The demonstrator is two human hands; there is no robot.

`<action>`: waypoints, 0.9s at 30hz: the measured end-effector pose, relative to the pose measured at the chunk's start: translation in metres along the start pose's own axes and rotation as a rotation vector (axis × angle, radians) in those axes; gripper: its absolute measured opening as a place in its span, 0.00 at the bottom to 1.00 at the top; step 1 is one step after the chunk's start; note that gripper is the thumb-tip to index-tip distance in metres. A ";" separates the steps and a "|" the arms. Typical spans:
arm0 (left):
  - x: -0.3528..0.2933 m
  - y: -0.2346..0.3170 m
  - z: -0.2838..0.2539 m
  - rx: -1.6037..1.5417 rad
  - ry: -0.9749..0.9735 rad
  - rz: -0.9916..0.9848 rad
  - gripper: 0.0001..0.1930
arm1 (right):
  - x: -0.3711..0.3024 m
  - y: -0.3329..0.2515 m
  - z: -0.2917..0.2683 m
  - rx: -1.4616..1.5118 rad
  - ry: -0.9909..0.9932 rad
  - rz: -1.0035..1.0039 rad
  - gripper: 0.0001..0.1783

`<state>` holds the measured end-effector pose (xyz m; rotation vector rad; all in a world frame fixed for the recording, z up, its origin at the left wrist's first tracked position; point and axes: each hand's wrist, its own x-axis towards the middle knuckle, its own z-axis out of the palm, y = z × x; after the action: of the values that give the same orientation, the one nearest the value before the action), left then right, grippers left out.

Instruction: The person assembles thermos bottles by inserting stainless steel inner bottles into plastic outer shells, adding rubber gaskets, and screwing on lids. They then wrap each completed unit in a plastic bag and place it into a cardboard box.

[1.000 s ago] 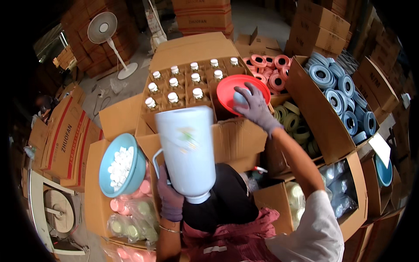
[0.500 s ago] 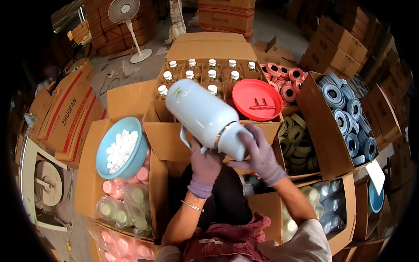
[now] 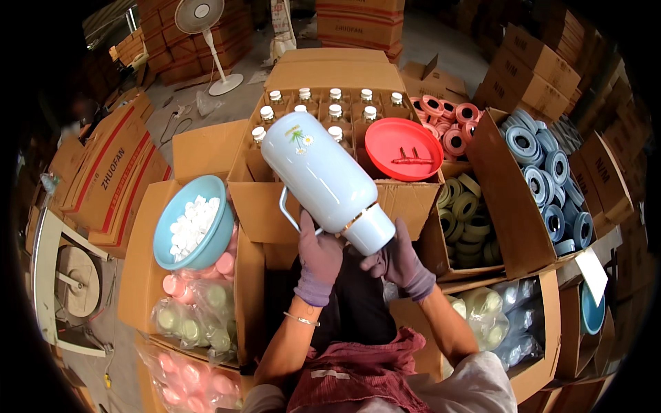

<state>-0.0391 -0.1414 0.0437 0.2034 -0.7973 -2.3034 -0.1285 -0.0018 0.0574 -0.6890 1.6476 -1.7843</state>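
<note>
A light blue thermos flask (image 3: 318, 180) with a white daisy print lies tilted in front of me, its base at the upper left and its cup lid (image 3: 372, 230) at the lower right. A gold band rings it just behind the lid. Gloved in purple, my left hand (image 3: 319, 265) grips the flask from below, close to its handle (image 3: 289, 210); some of its fingers are hidden behind the flask. My right hand (image 3: 403, 265), in the same kind of glove, is closed round the lower edge and end of the cup lid.
Ahead, a divided carton (image 3: 265, 221) holds white-capped bottles, with a red tray (image 3: 404, 148) on its corner. Left stands a blue basin (image 3: 194, 224) of white caps above bagged pink and green lids. Cartons of green rings (image 3: 465, 206) and blue rings (image 3: 525, 144) stand right.
The flask has turned about its length, bringing the daisy print into fuller view, and its lid end points further down. My right hand has shifted lower, from the lid's side to its end.
</note>
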 end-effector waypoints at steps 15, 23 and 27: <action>-0.016 0.112 -0.085 1.370 0.027 0.358 0.26 | 0.170 -0.017 -0.109 -1.207 0.097 -0.487 0.13; -0.053 0.136 -0.089 1.664 -0.284 0.122 0.13 | 0.254 -0.002 -0.157 -1.039 -0.013 -0.028 0.16; -0.047 0.136 -0.132 1.589 -0.377 0.017 0.16 | 0.138 -0.074 -0.042 -0.361 -0.292 -0.037 0.12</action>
<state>0.1181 -0.2541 0.0164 0.4170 -2.5969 -1.1588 -0.2589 -0.0709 0.1239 -1.0909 1.7733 -1.3409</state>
